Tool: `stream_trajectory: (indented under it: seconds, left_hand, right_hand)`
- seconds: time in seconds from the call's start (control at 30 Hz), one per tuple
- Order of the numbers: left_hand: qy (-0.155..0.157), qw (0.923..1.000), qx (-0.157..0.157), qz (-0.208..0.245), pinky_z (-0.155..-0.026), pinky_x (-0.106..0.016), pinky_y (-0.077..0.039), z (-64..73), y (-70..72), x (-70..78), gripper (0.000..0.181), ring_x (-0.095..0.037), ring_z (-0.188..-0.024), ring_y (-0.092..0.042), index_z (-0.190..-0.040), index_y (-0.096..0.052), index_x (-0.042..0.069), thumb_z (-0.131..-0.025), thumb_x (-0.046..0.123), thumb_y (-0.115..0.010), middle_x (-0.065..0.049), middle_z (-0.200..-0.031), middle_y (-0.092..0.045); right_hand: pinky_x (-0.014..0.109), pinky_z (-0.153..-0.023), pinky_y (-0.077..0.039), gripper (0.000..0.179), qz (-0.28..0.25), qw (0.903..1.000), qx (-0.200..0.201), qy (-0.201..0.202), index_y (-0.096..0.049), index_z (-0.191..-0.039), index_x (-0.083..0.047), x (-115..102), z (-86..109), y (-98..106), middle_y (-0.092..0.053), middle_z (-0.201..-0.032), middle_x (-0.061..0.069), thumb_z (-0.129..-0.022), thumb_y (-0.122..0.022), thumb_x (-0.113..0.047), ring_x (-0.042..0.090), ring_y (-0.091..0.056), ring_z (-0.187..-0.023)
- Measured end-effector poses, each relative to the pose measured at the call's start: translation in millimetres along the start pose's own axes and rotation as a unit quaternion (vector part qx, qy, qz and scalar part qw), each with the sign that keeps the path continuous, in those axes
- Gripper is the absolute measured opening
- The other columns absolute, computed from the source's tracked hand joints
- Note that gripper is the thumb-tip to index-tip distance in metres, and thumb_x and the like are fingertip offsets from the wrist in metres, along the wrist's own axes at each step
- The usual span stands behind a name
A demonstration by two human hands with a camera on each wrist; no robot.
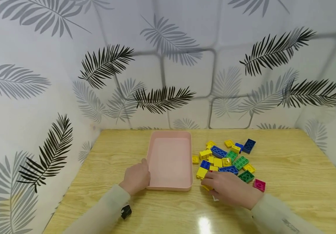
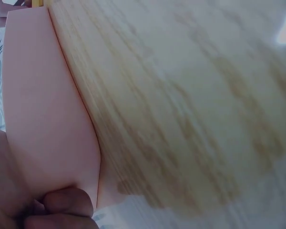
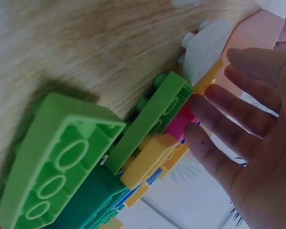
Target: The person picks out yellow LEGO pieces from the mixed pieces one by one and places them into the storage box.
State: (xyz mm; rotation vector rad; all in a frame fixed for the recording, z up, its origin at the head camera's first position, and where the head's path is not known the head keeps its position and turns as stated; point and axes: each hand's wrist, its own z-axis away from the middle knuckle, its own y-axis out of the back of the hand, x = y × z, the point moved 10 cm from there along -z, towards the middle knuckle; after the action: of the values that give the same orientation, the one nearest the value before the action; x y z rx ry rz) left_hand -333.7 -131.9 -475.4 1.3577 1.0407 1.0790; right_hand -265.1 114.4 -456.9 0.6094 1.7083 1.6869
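A shallow pink tray [image 1: 170,188] lies on the wooden table. My left hand [image 1: 136,177] grips its left side near the front corner; in the left wrist view, curled fingers [image 2: 69,202] lie against the tray's wall. To the right of the tray, my right hand [image 1: 229,188] is over the near edge of a pile of toy building bricks. The right wrist view shows its fingers spread and slightly bent beside a white brick [image 3: 206,50], a yellow brick [image 3: 151,160] and green bricks [image 3: 71,143], gripping none of them. In the head view the hand partly covers some bricks.
Blue bricks [image 1: 218,151], green bricks [image 1: 240,162] and more yellow ones lie loosely around the pile. A dark blue brick [image 1: 249,146] is at its far right, and a red brick [image 1: 259,185] at its near right. A leaf-patterned backdrop [image 1: 168,74] stands behind the table.
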Motion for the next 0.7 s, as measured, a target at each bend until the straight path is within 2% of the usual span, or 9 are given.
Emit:
stream_trajectory:
  seconds: [0.13, 0.27, 0.57, 0.7]
  left_hand:
    - [0.004, 1.0000, -0.001, 0.005, -0.045, -0.040, -0.050, 0.0, -0.2, 0.1, 0.036, -0.018, -0.050, -0.054, -0.121, -0.053, -0.011, -0.096, 0.015, -0.057, -0.007, -0.063, -0.053]
    - [0.008, 0.9999, -0.006, 0.006, -0.046, -0.040, -0.050, -0.3, -1.0, 0.4, 0.038, -0.017, -0.050, -0.053, -0.123, -0.053, -0.012, -0.097, 0.015, -0.056, -0.007, -0.063, -0.053]
    - [0.020, 0.9995, -0.020, 0.012, -0.047, -0.038, -0.050, 0.4, -3.0, -0.6, 0.038, -0.017, -0.051, -0.053, -0.125, -0.052, -0.011, -0.099, 0.016, -0.054, -0.007, -0.064, -0.054]
    - [0.023, 0.9993, -0.022, 0.018, -0.049, -0.039, -0.050, -0.1, -4.0, -0.6, 0.039, -0.018, -0.052, -0.053, -0.127, -0.051, -0.011, -0.099, 0.016, -0.054, -0.008, -0.066, -0.055]
  right_hand:
    - [0.038, -0.090, -0.056, 0.032, 0.022, 0.9996, -0.012, -0.007, -0.071, -0.123, -0.022, 0.1, -3.8, -3.3, -0.069, -0.117, -0.005, -0.091, -0.076, -0.023, 0.016, -0.066, -0.102]
    - [0.038, -0.090, -0.056, 0.032, 0.038, 0.9992, -0.010, -0.011, -0.071, -0.122, -0.022, 0.2, -6.0, -2.2, -0.069, -0.116, -0.004, -0.091, -0.076, -0.022, 0.016, -0.066, -0.101]
    - [0.037, -0.089, -0.056, 0.031, 0.028, 0.9994, -0.015, -0.017, -0.071, -0.120, -0.020, 1.6, -8.5, -2.6, -0.070, -0.113, -0.004, -0.090, -0.077, -0.023, 0.014, -0.066, -0.099]
    - [0.036, -0.088, -0.056, 0.032, 0.022, 0.9997, -0.007, -0.007, -0.071, -0.120, -0.019, 0.5, -7.8, 1.2, -0.069, -0.113, -0.004, -0.089, -0.078, -0.023, 0.014, -0.065, -0.098]
